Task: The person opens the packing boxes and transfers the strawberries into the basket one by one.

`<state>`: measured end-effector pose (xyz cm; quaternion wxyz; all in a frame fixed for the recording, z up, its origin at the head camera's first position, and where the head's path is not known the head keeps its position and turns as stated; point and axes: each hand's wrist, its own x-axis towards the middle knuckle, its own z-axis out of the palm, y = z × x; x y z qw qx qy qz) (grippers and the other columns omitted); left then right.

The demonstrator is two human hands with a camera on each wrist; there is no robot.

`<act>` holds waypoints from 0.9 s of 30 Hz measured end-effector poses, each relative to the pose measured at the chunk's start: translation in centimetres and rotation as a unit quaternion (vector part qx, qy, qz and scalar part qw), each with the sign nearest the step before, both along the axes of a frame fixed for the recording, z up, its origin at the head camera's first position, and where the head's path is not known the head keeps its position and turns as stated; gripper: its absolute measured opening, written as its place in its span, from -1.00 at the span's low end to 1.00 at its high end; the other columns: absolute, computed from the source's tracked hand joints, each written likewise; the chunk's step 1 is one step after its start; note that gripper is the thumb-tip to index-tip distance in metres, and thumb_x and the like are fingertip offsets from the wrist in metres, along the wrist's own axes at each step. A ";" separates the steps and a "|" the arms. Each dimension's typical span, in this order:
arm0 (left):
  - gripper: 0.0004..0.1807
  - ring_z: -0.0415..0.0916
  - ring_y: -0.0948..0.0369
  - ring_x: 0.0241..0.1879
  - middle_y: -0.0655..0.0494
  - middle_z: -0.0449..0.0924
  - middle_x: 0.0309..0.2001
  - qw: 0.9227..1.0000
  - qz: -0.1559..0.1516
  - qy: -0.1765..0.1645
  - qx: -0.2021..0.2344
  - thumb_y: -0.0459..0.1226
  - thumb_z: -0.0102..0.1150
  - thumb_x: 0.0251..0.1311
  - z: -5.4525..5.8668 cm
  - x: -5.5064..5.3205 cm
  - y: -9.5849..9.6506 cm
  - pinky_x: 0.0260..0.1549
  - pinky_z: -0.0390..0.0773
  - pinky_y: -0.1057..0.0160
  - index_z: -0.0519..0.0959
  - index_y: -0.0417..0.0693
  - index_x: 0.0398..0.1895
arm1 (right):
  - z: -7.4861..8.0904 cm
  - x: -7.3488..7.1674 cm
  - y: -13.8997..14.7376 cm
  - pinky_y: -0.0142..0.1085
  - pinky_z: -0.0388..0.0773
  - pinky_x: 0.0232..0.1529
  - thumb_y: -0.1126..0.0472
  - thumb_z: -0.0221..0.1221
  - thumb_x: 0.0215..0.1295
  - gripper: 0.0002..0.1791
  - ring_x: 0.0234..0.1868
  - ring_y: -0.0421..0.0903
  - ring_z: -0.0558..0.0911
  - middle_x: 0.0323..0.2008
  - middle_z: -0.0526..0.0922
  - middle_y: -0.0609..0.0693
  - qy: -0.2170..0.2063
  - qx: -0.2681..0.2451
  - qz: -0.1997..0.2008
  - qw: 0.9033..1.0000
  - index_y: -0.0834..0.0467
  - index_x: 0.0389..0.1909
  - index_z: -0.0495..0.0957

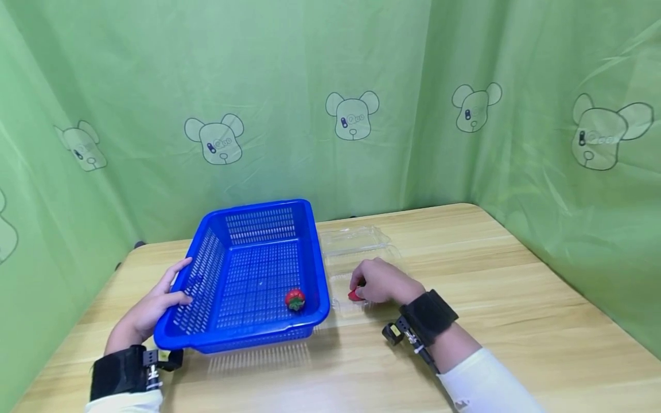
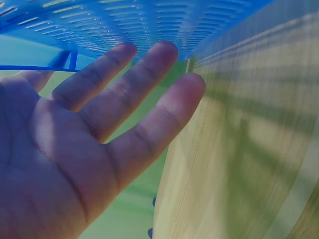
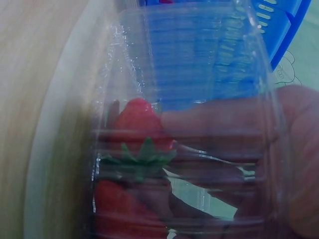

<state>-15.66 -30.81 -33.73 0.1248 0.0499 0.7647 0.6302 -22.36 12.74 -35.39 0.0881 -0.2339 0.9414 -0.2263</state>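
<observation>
A blue plastic basket [image 1: 260, 281] stands tilted over the table, its left rim gripped by my left hand [image 1: 155, 304]. Thumb and index finger reach over that rim, while the other fingers [image 2: 144, 124] extend along the slotted outer wall. Inside the basket, near its front right corner, lies one red strawberry [image 1: 295, 299] with green leaves. To the right, my right hand [image 1: 384, 281] reaches down into a clear plastic clamshell box [image 1: 343, 281] and pinches a strawberry [image 3: 139, 122]. Below that one, another red strawberry [image 3: 122, 209] shows through the box wall, partly hidden.
The clamshell's clear lid [image 1: 356, 238] lies folded back towards the rear. Close beside the box is the basket's right wall. A wooden table [image 1: 480, 287] carries everything, and a green curtain [image 1: 289, 86] with mouse drawings hangs behind it and at both sides.
</observation>
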 end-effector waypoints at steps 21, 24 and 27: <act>-0.06 0.55 -0.02 -0.12 -0.52 -0.17 0.36 1.000 0.001 0.000 0.009 -0.44 -0.12 0.21 -0.1 -0.1 0.0 -0.21 0.64 -0.04 -0.34 0.21 0.53 | -0.1 -0.2 0.2 -0.29 0.46 -0.45 0.27 0.32 0.14 -0.92 -0.53 -0.14 0.51 -0.51 0.56 -0.11 -0.006 0.000 -0.007 1.000 0.05 -0.48 0.62; -0.07 0.54 -0.02 -0.11 -0.52 -0.17 0.36 1.000 -0.001 0.003 0.010 -0.44 -0.13 0.22 -0.2 -0.1 -0.1 -0.21 0.64 -0.04 -0.34 0.21 0.53 | -0.2 -0.3 0.2 -0.29 0.45 -0.46 0.29 0.27 0.18 -0.90 -0.51 -0.13 0.50 -0.50 0.55 -0.09 0.004 -0.007 -0.005 1.000 0.06 -0.48 0.60; -0.08 0.55 -0.01 -0.11 -0.52 -0.18 0.36 1.000 -0.003 0.006 0.009 -0.44 -0.13 0.22 -0.2 -0.1 -0.2 -0.22 0.64 -0.04 -0.34 0.22 0.53 | -0.2 -0.4 0.1 -0.30 0.44 -0.47 0.30 0.25 0.20 -0.88 -0.51 -0.13 0.48 -0.51 0.54 -0.10 0.013 -0.011 -0.001 1.000 0.05 -0.50 0.58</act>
